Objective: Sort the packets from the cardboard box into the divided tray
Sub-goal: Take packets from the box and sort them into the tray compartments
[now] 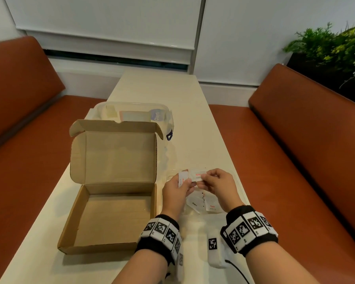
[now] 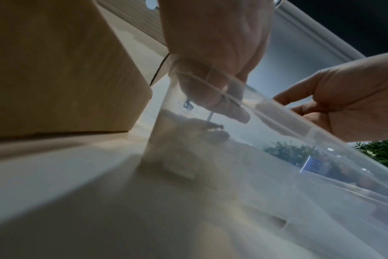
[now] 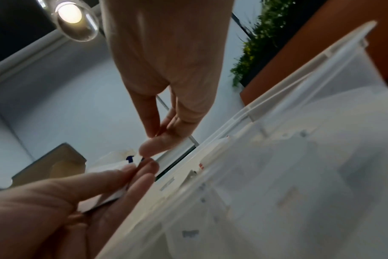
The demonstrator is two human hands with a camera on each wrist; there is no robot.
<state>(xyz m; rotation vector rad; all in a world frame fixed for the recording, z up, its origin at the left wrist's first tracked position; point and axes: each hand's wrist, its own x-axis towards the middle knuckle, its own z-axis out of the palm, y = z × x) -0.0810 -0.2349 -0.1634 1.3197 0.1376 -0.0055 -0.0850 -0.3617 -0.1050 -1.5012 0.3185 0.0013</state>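
The brown cardboard box (image 1: 115, 218) stands open on the table, and I see no packets on its floor. Right of it lies the clear divided tray (image 1: 237, 182), with a black-printed packet (image 1: 195, 204) and a red-printed packet (image 1: 212, 208) in it. Both hands hover over the tray. My left hand (image 1: 185, 181) holds small white packets (image 1: 182, 179) between thumb and fingers. My right hand (image 1: 203, 177) pinches a white packet with red print (image 1: 197, 174) beside them. In the right wrist view, the right fingertips (image 3: 153, 147) meet the left fingers (image 3: 126, 175) above the tray rim (image 3: 299, 84).
A clear lidded container (image 1: 135, 113) stands behind the box's raised lid. Orange benches (image 1: 295, 160) run along both sides of the narrow pale table (image 1: 182, 124). A green plant (image 1: 332, 44) sits at the far right.
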